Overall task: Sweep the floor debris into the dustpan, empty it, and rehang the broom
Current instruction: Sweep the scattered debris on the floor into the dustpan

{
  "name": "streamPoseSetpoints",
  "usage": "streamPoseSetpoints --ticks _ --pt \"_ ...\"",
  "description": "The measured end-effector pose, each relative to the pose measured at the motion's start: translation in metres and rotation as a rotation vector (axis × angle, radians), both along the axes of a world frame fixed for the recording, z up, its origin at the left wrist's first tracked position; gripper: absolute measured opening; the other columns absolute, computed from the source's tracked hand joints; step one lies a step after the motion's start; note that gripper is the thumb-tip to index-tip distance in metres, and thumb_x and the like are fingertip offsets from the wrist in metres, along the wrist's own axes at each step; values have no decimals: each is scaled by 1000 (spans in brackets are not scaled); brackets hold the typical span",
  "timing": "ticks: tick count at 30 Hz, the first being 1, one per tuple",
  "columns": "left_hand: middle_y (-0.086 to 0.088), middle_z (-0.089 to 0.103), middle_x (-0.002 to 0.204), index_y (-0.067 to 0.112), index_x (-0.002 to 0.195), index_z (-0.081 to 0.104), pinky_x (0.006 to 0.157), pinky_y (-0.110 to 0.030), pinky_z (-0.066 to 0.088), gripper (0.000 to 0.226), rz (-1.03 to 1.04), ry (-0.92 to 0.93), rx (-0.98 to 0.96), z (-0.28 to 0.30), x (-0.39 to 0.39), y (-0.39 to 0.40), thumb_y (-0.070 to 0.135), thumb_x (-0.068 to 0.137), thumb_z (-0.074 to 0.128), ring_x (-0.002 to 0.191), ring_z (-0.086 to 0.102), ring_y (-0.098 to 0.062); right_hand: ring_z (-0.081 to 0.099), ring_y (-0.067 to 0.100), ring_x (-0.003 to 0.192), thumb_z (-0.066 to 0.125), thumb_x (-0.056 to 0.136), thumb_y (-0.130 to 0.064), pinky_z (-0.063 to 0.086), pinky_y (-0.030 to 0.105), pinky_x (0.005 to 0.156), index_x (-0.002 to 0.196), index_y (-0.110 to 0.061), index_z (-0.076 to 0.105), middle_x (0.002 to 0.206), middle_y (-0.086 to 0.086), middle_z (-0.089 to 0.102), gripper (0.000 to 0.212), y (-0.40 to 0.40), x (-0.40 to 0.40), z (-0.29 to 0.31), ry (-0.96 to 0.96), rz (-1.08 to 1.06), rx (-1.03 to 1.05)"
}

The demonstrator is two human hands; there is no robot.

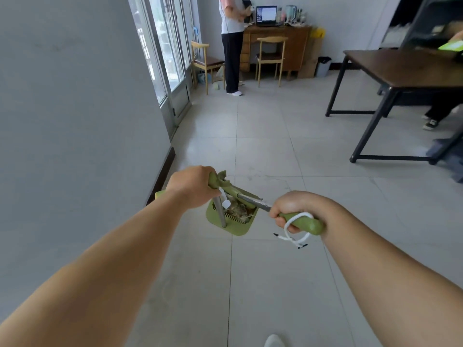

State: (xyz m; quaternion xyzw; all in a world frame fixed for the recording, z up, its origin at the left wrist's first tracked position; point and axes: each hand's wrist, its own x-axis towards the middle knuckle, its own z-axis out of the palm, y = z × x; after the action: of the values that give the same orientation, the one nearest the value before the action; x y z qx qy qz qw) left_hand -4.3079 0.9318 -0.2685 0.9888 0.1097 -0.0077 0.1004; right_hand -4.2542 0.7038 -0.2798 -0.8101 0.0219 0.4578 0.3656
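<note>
- While both arms reach forward over the tiled floor (263, 151), the left hand (193, 186) is curled tight round the green top of the dustpan handle (220, 209), knuckles up, with no gap showing between fingers and grip.
- From that fist a grey metal pole drops straight down to the green dustpan (238, 225), which sits directly below and slightly right of the left hand.
- Inside the dustpan lies a heap of brownish debris (238, 209), against a row of comb-like teeth along its near side.
- The right hand (295, 211) is closed firmly round the green grip of the broom (304, 222), fingers wrapped underneath and thumb side toward the dustpan.
- A white cord loop (293, 231) hangs from that grip, looping round the fingers and trailing below the hand with dark tips.
- The broom's metal shaft runs from the right fist up and left to the dustpan, meeting it just beside the left hand; its head is hidden there, so I cannot tell how the bristles lie.
- Both hands are near each other, the dustpan between and just beyond them.
- A grey wall (75, 96) stands close on the left.
- Farther off stand a dark table (400, 68), a wooden desk (295, 46) with a laptop (266, 16), two chairs, and another person (233, 46) by the desk.
</note>
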Motion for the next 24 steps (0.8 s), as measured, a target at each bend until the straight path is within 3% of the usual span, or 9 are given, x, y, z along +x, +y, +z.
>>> streamPoseSetpoints --ticks 10,16,24 --pt "7 62 88 31 101 64 68 -30 48 24 -21 -19 -4 23 162 -32 46 83 68 82 60 -19 42 13 33 46 93 -4 35 18 37 79 -6 50 46 4 48 14 -38 160 23 -10 -66 50" --pt "6 59 90 31 105 64 68 -29 42 26 -62 -38 6 27 263 -35 45 84 69 82 55 -19 41 12 29 45 95 -6 34 15 34 81 -5 48 43 4 47 14 -36 259 26 6 -125 73" --pt "12 52 77 32 101 64 59 -28 39 24 -147 -51 14 22 423 -8 47 83 68 77 55 -19 41 11 30 46 94 -8 33 13 34 86 -5 49 46 4 47 9 -12 403 22 44 -227 75"
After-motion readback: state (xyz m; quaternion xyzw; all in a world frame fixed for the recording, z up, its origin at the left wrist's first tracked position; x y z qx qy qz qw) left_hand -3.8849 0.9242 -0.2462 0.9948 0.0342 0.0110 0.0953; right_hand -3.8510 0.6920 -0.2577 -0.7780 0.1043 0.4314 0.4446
